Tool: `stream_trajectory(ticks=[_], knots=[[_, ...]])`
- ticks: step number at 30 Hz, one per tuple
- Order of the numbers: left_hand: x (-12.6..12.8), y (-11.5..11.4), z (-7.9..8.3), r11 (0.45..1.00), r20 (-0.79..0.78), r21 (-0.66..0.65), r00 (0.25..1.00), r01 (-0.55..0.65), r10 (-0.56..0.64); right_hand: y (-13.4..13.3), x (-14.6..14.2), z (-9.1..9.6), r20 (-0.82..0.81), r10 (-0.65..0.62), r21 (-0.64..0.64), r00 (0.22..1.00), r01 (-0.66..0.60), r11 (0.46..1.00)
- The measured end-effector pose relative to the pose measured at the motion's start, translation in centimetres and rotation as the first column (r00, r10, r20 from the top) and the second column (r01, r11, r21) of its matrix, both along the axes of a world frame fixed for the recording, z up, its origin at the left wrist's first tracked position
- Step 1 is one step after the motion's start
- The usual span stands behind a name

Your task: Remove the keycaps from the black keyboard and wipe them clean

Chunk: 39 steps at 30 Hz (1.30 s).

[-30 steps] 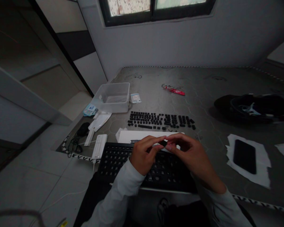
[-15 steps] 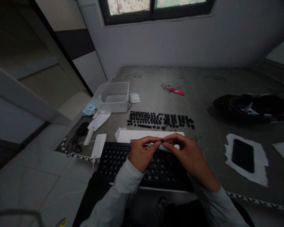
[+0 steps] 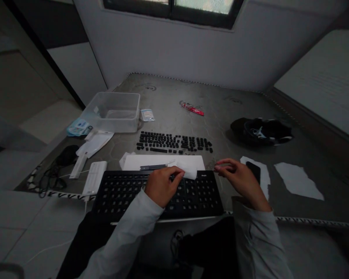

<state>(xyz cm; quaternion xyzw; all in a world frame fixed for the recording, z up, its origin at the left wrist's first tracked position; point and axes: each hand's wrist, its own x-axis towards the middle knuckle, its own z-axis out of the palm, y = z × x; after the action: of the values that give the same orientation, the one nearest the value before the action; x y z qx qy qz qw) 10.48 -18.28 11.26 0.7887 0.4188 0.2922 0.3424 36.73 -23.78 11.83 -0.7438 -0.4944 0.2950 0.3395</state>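
My left hand (image 3: 162, 185) rests over the top edge of the black keyboard (image 3: 125, 193) and pinches a white wipe (image 3: 188, 170). Off the keyboard's right end, my right hand (image 3: 239, 181) is raised with its fingertips pinched together; what they hold is too small to make out. Rows of loose black keycaps (image 3: 174, 142) lie on the table beyond a white sheet (image 3: 142, 161). A thin dark tool (image 3: 152, 167) lies on that sheet.
A clear plastic tub (image 3: 113, 112) stands at the far left, a red packet (image 3: 192, 108) beyond the keycaps, a black bag (image 3: 261, 131) to the right. A phone (image 3: 253, 170) on white paper lies behind my right hand. A mouse (image 3: 65, 155) and white items sit at the left edge.
My hands, joined over a small black keycap before, have parted: the right moved right, the left lowered with the wipe. The view has shifted right and down.
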Motion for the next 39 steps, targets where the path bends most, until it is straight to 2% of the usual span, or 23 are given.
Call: stream_trajectory(ticks=[5,9,14,22,33,39], knots=[[0.2,0.0,-0.1,1.0,-0.024,0.009,1.0,0.017,-0.016,-1.4,1.0,-1.2,0.007,0.011,-0.098,1.0,-0.01,0.995],[0.2,0.0,-0.2,0.999,-0.055,0.025,0.998,0.023,-0.022,-1.4,1.4,-2.0,0.065,0.016,-0.187,0.998,-0.004,0.982],[-0.2,0.2,-0.2,1.0,-0.076,0.029,0.997,0.01,-0.008,-1.1,2.2,-3.0,0.035,0.025,-0.265,0.999,-0.015,0.964],[-0.3,0.2,-0.5,1.0,-0.096,0.018,0.995,0.002,-0.001,-0.9,2.7,-4.2,-0.021,0.046,-0.297,0.999,-0.05,0.953],[-0.2,0.4,-0.7,1.0,-0.081,0.019,0.997,0.011,-0.01,-1.0,2.7,-4.1,-0.061,0.123,-0.274,0.991,-0.135,0.952],[-0.1,0.4,-0.8,1.0,-0.085,0.009,0.996,0.013,-0.012,-0.8,2.3,-4.4,-0.054,0.113,-0.239,0.992,-0.122,0.963]])
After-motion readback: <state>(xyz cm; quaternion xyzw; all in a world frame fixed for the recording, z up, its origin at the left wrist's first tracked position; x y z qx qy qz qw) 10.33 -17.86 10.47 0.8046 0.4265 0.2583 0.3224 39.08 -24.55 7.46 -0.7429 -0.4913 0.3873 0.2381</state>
